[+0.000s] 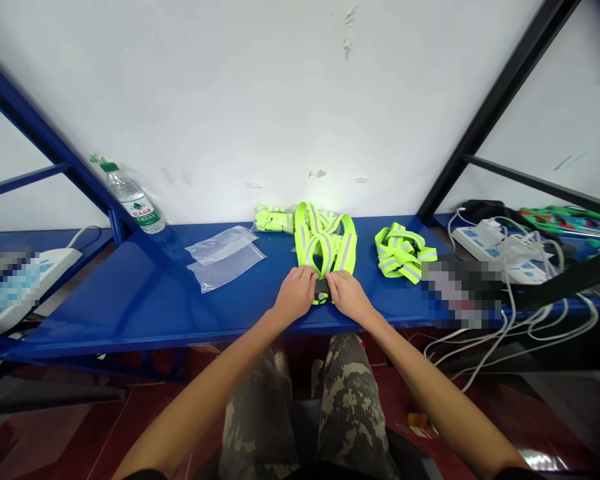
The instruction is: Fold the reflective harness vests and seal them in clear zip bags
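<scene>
A yellow-green reflective strap harness (349,248) with silver stripes lies looped at the middle of the blue table (130,293), near its front edge. My left hand (297,293) grips it from the left and my right hand (349,293) from the right. Between them shows a black buckle (321,288), with the fingers of both hands closed at its sides. Farther right rests another bundled reflective strap (403,253). Behind the harness, a folded reflective bundle (274,219) sits near the wall. Clear plastic zip bags (227,257) lie flat to the left of my hands.
A water bottle (136,200) with a green cap stands at the back left against the blue frame. White power strips (500,250) and tangled white cables (510,333) crowd the right side. Another power strip (55,267) is at far left. A white wall (260,100) bounds the back.
</scene>
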The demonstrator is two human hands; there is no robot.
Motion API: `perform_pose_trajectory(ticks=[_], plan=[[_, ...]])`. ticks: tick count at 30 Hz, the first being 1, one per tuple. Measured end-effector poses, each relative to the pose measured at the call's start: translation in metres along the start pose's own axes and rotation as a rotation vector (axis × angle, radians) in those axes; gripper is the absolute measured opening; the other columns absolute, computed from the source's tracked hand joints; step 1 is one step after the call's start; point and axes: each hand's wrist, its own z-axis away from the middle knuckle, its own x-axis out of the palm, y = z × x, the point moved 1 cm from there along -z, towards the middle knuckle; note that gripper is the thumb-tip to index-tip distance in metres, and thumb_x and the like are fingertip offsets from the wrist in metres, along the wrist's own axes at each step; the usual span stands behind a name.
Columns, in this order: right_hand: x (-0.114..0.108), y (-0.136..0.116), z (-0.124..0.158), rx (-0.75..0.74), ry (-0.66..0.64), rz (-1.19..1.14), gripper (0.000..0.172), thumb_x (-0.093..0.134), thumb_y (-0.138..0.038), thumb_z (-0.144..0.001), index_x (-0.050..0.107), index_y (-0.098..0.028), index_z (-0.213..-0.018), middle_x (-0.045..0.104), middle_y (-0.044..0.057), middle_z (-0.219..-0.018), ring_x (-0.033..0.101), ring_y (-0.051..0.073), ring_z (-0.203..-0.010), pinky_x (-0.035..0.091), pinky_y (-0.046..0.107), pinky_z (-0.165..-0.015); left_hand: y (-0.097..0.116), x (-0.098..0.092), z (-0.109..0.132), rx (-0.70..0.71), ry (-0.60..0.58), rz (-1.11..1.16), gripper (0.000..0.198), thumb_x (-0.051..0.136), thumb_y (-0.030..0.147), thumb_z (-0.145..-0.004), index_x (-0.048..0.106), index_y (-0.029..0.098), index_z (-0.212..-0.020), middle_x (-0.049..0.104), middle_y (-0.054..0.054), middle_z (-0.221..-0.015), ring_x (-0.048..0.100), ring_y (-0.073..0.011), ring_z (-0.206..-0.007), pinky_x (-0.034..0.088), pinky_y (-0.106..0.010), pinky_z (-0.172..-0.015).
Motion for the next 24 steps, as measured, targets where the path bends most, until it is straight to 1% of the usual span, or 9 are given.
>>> perform_pose_trajectory(ticks=[2, 5, 7, 10, 13, 16, 19, 21, 24], plan=[[-0.003, -0.002, 0.003, 0.018, 0.051, -0.014, 0.041, 0.031, -0.027, -0.104, 0.064, -0.017, -0.083, 0.065, 0.009, -0.08, 0.06, 0.021, -0.079, 0.049, 0.036, -0.08, -0.003, 0.003, -0.003, 0.017, -0.025, -0.007, 0.033, 0.031, 0.025, -0.103, 0.062, 0.016, -0.093, 0.066, -0.009, -0.092, 0.059, -0.0216, -0.09, 0.049, -0.037, -0.086], [-0.01, -0.007, 0.015, 0.013, 0.129, -0.023, 0.038, 0.034, -0.028, -0.103, 0.067, -0.013, -0.11, 0.066, 0.016, -0.111, 0.059, 0.027, -0.105, 0.049, 0.043, -0.095, -0.006, 0.006, -0.007, -0.044, -0.005, 0.031, 0.026, 0.04, 0.023, -0.1, 0.063, 0.017, -0.09, 0.067, -0.007, -0.088, 0.062, -0.0203, -0.087, 0.049, -0.035, -0.083], [-0.013, -0.01, 0.023, -0.044, 0.087, -0.019, 0.042, 0.039, -0.034, -0.102, 0.059, -0.009, -0.129, 0.06, 0.019, -0.129, 0.052, 0.031, -0.123, 0.045, 0.049, -0.105, -0.006, 0.007, -0.009, -0.099, 0.013, 0.045, 0.022, 0.044, 0.021, -0.097, 0.064, 0.018, -0.09, 0.069, -0.006, -0.087, 0.063, -0.0195, -0.086, 0.05, -0.033, -0.08], [-0.014, -0.011, 0.03, -0.117, -0.023, -0.028, 0.057, 0.047, -0.044, -0.098, 0.047, -0.009, -0.143, 0.053, 0.021, -0.14, 0.047, 0.033, -0.133, 0.042, 0.053, -0.11, -0.002, 0.008, -0.012, -0.123, 0.039, 0.0, 0.02, 0.047, 0.022, -0.096, 0.067, 0.02, -0.093, 0.07, -0.006, -0.092, 0.063, -0.02, -0.089, 0.05, -0.033, -0.08], [-0.014, -0.006, 0.029, -0.122, -0.065, -0.022, 0.054, 0.05, -0.041, -0.098, 0.048, -0.011, -0.142, 0.056, 0.02, -0.137, 0.053, 0.032, -0.128, 0.046, 0.05, -0.108, 0.002, 0.006, -0.012, -0.103, 0.038, -0.085, 0.022, 0.047, 0.024, -0.097, 0.068, 0.02, -0.1, 0.072, -0.007, -0.098, 0.064, -0.0216, -0.092, 0.05, -0.034, -0.08], [-0.014, -0.001, 0.024, -0.124, -0.08, 0.017, 0.047, 0.05, -0.036, -0.098, 0.054, -0.009, -0.137, 0.06, 0.019, -0.134, 0.058, 0.031, -0.122, 0.049, 0.046, -0.104, 0.007, 0.001, -0.007, -0.062, -0.015, -0.152, 0.033, 0.038, 0.03, -0.102, 0.064, 0.016, -0.114, 0.074, -0.01, -0.097, 0.067, -0.0232, -0.089, 0.05, -0.036, -0.08], [-0.014, 0.002, 0.022, -0.108, -0.064, 0.044, 0.041, 0.047, -0.031, -0.099, 0.056, -0.009, -0.133, 0.063, 0.017, -0.131, 0.06, 0.029, -0.118, 0.051, 0.043, -0.101, 0.01, -0.004, 0.004, 0.094, -0.093, -0.163, 0.049, 0.037, 0.044, -0.101, 0.054, 0.01, -0.132, 0.07, -0.017, -0.115, 0.065, -0.0285, -0.106, 0.049, -0.042, -0.091], [-0.014, 0.001, 0.021, -0.11, -0.049, 0.038, 0.038, 0.045, -0.03, -0.1, 0.058, -0.011, -0.129, 0.065, 0.016, -0.126, 0.061, 0.029, -0.114, 0.052, 0.043, -0.098, 0.008, -0.008, 0.012, 0.159, -0.133, -0.143, 0.059, 0.037, 0.05, -0.1, 0.045, 0.007, -0.141, 0.064, -0.021, -0.126, 0.061, -0.0301, -0.115, 0.048, -0.043, -0.095], [-0.013, -0.003, 0.017, -0.127, -0.04, -0.006, 0.034, 0.045, -0.035, -0.1, 0.063, -0.013, -0.119, 0.07, 0.015, -0.11, 0.064, 0.028, -0.102, 0.053, 0.043, -0.09, 0.001, -0.014, 0.021, 0.127, -0.156, -0.107, 0.058, 0.035, 0.05, -0.101, 0.042, 0.007, -0.14, 0.065, -0.019, -0.126, 0.063, -0.0282, -0.113, 0.049, -0.041, -0.092]])
